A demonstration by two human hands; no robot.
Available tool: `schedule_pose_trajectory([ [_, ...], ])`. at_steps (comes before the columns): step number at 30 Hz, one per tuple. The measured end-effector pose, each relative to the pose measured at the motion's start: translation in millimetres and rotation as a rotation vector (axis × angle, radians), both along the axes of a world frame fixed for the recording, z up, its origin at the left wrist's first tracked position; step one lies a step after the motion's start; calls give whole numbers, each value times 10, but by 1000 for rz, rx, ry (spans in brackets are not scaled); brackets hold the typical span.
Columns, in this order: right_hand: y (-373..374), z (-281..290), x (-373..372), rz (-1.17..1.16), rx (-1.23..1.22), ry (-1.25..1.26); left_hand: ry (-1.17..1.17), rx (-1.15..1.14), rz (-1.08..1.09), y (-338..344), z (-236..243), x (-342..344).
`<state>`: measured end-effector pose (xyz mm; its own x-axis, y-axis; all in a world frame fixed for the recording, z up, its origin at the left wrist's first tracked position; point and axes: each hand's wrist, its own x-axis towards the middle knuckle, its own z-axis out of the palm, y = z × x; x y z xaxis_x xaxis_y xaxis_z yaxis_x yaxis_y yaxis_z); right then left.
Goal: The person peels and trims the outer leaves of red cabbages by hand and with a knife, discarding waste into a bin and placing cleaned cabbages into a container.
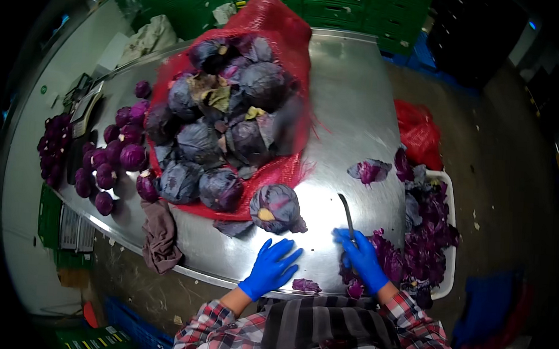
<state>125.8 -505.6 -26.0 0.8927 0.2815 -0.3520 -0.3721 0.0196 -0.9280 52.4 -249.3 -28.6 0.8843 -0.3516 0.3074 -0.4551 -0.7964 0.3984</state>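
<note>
My left hand (270, 267), in a blue glove, lies with fingers spread over the steel table (344, 108), just below a whole red cabbage (275, 209) with a pale cut stem. My right hand (362, 261), also gloved, is closed round a knife (345, 212) whose thin, dark, curved blade points away from me. Purple leaf trimmings (386, 254) lie beside and under the right hand. A small leaf scrap (306, 285) rests near the table's front edge. Beyond the left hand, an open red mesh sack (270, 20) holds several untrimmed red cabbages (198, 142).
Several trimmed, glossy cabbages (133, 157) stand on the left, near a brown cloth (160, 236). A white bin (449, 249) full of leaves adjoins the table's right edge; red netting (418, 133) lies behind it. Green crates (340, 12) are stacked at the back.
</note>
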Motion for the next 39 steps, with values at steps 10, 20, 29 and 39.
schedule_pose_trajectory([
  [10, 335, 347, 277, 184, 175, 77, 102, -472, 262, -317, 339, 598],
  [20, 143, 130, 133, 140, -7, 149, 378, -478, 216, -341, 270, 332],
  [29, -161, 115, -73, 219, -685, -680, 605, -425, 266, -550, 373, 697],
  [39, -94, 163, -162, 376, -950, -691, 545, -238, 277, -626, 425, 721],
])
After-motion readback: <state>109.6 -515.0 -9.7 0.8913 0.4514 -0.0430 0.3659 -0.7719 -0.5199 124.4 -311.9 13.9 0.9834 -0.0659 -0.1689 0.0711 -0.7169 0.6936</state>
